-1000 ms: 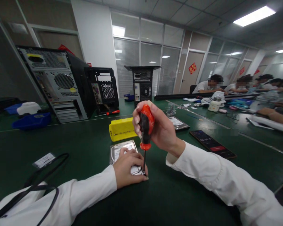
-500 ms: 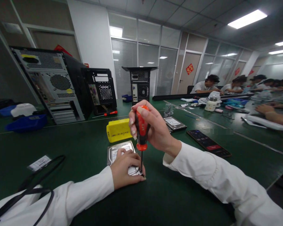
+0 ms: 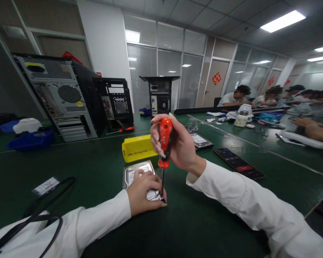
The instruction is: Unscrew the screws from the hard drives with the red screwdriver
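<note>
A silver hard drive lies on the green table in front of me. My left hand grips it, with the fingers over its label and the thumb at its near right corner. My right hand is closed around the red and black handle of a screwdriver. The shaft points down, and its tip meets the near right corner of the drive beside my left fingers. Just behind the drive is a yellow bin with small dark pieces in it.
Behind my right hand lies a second hard drive; a phone is right of it. Computer cases stand at the back left, near another screwdriver and a blue bin. A black cable lies left. People sit at the right.
The screwdriver's handle has turned and tilted slightly to the right, and the fingers of my right hand have loosened a little around it. My left hand has stayed on the drive.
</note>
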A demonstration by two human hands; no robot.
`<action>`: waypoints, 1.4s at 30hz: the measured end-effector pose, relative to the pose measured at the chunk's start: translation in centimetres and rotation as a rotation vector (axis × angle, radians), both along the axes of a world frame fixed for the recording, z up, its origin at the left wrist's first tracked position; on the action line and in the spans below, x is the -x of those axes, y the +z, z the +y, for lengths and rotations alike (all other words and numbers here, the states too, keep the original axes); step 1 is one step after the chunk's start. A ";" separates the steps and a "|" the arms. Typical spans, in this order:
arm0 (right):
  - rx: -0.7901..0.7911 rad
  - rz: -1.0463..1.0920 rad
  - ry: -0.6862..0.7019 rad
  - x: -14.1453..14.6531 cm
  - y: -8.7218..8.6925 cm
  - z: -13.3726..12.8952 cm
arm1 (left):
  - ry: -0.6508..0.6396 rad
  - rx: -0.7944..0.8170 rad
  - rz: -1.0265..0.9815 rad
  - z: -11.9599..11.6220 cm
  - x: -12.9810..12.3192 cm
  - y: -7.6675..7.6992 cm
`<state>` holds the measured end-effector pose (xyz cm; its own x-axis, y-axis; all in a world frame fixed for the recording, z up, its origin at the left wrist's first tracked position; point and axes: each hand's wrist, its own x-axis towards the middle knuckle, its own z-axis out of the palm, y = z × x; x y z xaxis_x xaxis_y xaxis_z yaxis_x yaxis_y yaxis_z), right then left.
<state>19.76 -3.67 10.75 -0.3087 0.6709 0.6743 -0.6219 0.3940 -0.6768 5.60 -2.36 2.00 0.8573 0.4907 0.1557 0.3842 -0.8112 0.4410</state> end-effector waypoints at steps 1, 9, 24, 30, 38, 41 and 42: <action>-0.003 -0.002 0.009 0.0 0.0 -0.1 | 0.001 0.001 0.002 0.0 0.0 0.0; -0.001 -0.015 -0.004 0.4 0.3 -1.0 | 0.012 0.012 0.003 0.1 0.0 -0.1; 0.020 -0.018 0.049 0.1 0.4 -0.7 | 0.035 0.021 0.004 -0.3 -0.2 0.3; 0.077 -0.042 0.081 -0.2 0.4 -0.4 | 0.051 0.008 0.002 -0.3 -0.2 0.1; 0.027 -0.014 -0.053 0.3 0.3 -0.5 | 0.062 0.013 0.026 -0.5 -0.3 0.5; 0.061 0.004 -0.019 0.2 0.4 -0.5 | 0.070 0.000 0.040 -0.6 -0.4 0.6; 0.062 0.009 0.005 0.2 0.4 -0.6 | 0.073 -0.006 0.044 -0.6 -0.4 0.7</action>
